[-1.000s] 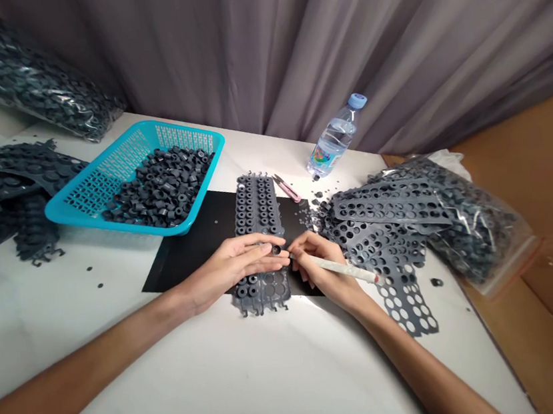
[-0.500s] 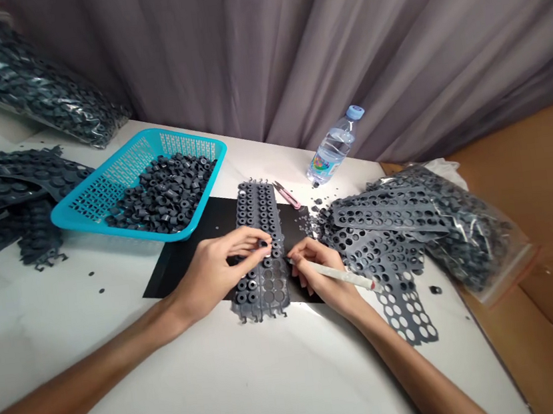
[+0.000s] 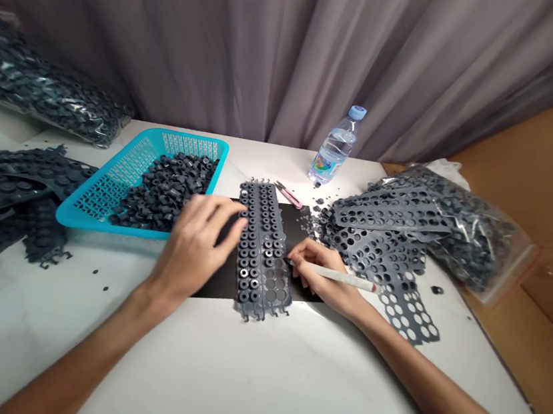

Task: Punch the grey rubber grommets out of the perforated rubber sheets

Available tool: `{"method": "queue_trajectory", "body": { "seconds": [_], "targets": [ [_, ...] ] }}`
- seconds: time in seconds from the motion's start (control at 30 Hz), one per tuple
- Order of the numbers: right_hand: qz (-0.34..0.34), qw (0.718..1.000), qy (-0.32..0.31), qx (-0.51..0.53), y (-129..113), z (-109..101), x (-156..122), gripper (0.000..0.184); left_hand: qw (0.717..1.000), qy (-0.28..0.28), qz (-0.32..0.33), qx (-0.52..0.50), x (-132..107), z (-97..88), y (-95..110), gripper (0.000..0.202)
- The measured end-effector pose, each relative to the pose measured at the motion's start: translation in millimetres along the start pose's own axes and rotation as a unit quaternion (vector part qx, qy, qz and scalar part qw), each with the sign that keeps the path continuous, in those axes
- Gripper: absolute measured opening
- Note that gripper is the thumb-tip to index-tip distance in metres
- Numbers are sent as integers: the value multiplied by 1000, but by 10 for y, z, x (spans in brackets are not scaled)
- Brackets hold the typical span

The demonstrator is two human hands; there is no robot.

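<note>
A dark grey rubber sheet [image 3: 260, 236] with rows of ring-shaped parts lies lengthwise on a black mat [image 3: 218, 282]. Several round spots at its near right end hold no rings. My left hand [image 3: 198, 247] hovers left of the sheet, thumb and fingers apart, and nothing shows between them. Behind that hand is a blue plastic basket [image 3: 108, 231] partly filled with small black rubber rings [image 3: 166, 187]. At the sheet's right edge, my right hand [image 3: 322, 272] grips a whitish pen-like tool [image 3: 348, 277] with a reddish end; its tip is hard to make out.
Pink-handled snips [image 3: 289, 194] and a water bottle [image 3: 334, 149] stand beyond the mat. Punched-out sheets [image 3: 394, 219] and a clear bag of black pieces [image 3: 476, 236] lie right. More sheets [image 3: 3, 193] and a large filled bag [image 3: 40, 88] are left.
My left hand has moved left and back from the sheet toward the basket, its fingers opening; the small black piece it pinched no longer shows. My right hand stays put.
</note>
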State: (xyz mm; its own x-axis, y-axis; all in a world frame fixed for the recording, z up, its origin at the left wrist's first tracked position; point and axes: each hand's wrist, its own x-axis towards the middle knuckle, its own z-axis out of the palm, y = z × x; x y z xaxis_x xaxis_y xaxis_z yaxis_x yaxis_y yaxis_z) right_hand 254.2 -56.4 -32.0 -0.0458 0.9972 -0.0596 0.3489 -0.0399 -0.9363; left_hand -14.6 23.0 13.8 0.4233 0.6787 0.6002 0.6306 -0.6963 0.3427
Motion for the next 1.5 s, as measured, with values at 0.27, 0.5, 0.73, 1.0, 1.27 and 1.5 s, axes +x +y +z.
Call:
{"method": "queue_trajectory", "body": {
  "seconds": [0.27, 0.5, 0.73, 1.0, 1.27, 1.5],
  "targets": [
    [-17, 999, -9, -32, -71, 4, -35, 12, 964, -234, 24, -122, -229, 308, 216, 18],
    [-3, 998, -57, 3, -89, 8, -38, 15, 962, -240, 32, -128, -211, 311, 180, 19],
    [6, 998, -28, 54, -119, 97, -16, 5, 961, -244, 29, -128, -205, 310, 195, 15],
    [-10, 999, -26, 24, -176, 129, -42, 8, 958, -252, 21, -139, -219, 314, 179, 14],
    [-26, 999, -27, 24, -148, 127, -33, 9, 959, -253, 28, -127, -226, 313, 191, 14],
    [-27, 999, -33, 10, -132, 126, -30, 10, 959, -256, 37, -115, -244, 326, 168, 16]
  ]
}}
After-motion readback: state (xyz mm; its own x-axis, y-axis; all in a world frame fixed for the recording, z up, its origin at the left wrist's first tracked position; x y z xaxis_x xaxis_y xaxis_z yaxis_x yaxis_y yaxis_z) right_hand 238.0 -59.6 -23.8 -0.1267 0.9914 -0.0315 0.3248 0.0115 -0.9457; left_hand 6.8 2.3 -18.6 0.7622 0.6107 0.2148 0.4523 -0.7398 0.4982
